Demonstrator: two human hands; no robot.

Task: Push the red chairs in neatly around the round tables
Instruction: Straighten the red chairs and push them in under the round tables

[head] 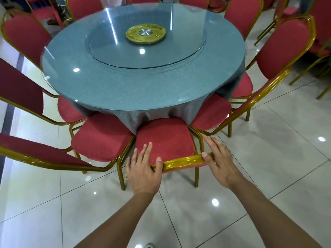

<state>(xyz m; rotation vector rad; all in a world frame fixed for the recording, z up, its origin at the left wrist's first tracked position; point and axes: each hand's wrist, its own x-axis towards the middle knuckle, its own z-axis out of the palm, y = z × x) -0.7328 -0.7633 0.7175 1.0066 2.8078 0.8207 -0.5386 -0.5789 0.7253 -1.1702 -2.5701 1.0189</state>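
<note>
A round table (125, 86) with a blue-grey cloth and a glass top stands ahead, ringed by red chairs with gold frames. The nearest red chair (166, 138) is right below me, its seat front tucked under the hanging cloth. My left hand (143, 170) rests on the left end of its gold top rail (180, 162), fingers straight and thumb lying on the rail. On the rail's right end lies my right hand (218, 158), fingers straight, thumb on the rail. The neighbouring chair to the left (102, 135) and the one to the right (211, 111) sit close beside it.
A glass turntable (143, 58) with a gold hub (145, 34) lies on the table. More red chairs (320, 49) stand at the far right beside another table. Glossy white floor tiles (268, 167) spread around me.
</note>
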